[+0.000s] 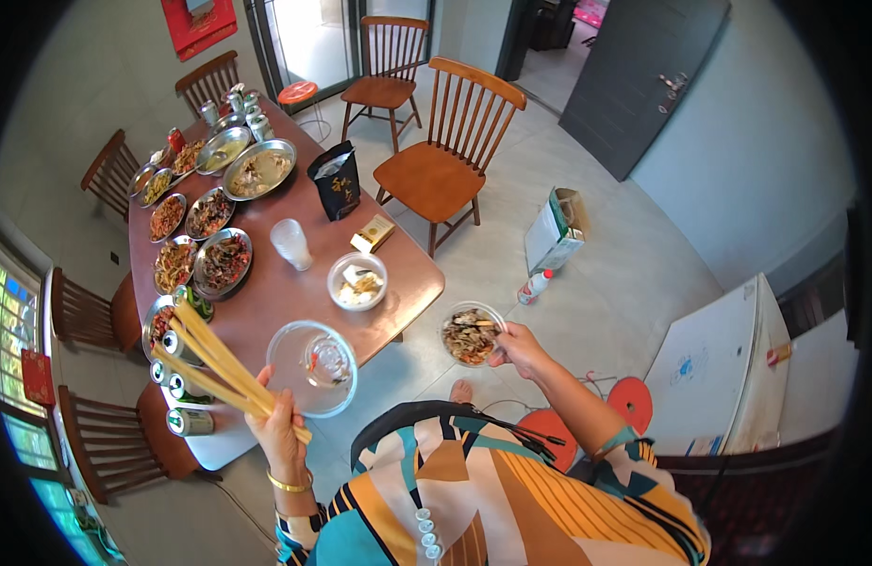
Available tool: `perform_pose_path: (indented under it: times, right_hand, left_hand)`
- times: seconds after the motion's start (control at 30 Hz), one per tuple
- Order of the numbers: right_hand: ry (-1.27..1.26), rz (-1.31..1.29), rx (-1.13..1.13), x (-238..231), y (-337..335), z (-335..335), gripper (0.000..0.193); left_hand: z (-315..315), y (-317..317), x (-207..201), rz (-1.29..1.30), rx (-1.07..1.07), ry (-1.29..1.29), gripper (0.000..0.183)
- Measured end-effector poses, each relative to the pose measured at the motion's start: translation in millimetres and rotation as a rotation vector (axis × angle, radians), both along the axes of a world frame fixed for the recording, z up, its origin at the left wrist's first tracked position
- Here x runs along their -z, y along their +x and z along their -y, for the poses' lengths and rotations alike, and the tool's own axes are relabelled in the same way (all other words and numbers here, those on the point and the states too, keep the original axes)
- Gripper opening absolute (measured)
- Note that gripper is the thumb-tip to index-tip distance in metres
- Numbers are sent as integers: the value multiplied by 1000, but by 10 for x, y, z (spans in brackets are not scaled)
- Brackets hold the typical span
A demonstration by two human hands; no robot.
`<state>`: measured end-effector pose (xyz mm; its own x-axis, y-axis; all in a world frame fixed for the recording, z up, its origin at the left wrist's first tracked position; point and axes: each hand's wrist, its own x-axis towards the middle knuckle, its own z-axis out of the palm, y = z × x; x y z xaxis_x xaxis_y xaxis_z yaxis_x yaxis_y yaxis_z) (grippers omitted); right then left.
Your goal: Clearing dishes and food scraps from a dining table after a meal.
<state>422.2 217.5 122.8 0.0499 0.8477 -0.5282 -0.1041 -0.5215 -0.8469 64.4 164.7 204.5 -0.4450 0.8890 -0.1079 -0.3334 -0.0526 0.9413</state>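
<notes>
My left hand [280, 426] is closed around a bundle of pale chopsticks [214, 363] that points up and left over the table corner. Beside that hand a clear plastic bowl [308, 330] with a small clear cup [326, 362] inside overlaps the table edge; whether my fingers also grip its rim I cannot tell. My right hand [519, 351] pinches the rim of a second clear bowl [471, 336], away from the table above the floor. Dark food scraps fill this bowl, and a thin light stick lies across them.
On the brown table [266, 222] stand several metal plates of food [224, 262], drink cans [189, 422], stacked plastic cups [290, 245], a bowl of white scraps [357, 281] and a black bag [335, 181]. Wooden chairs [426, 179], a carton [554, 231] and a bottle [534, 287] stand on the floor.
</notes>
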Motion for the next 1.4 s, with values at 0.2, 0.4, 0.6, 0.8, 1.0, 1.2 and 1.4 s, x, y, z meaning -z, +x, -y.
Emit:
perform_pose_path:
  times: [0.2,0.4,0.6,0.8,1.0,1.2,1.4]
  right_hand:
    - [1,61,48,224,1046,-275,26]
    - [-2,21,50,221,1716,-604,28]
    - [-35,-33,-44,201,2247,-1131,34]
    - [-20,-24,36,242,2862,-2057,35]
    - [69,10,63,239,3498,-3120,18]
    - [113,25,145,-29,4009,-3990,25]
    - [125,41,158,-58,4529,-4910,25]
  left_hand:
    - [-604,1023,-121,67,56,-32,38]
    - [-1145,1754,-171,46,105,-83,36]
    - [-1912,2362,-162,-28,114,-95,37]
    - [-2845,2895,-19,33,91,-52,35]
    - [-3896,3204,31,94,-57,19,35]
    - [-4887,3523,-158,97,-23,52,34]
    - [-5458,3668,-145,14,-97,75,34]
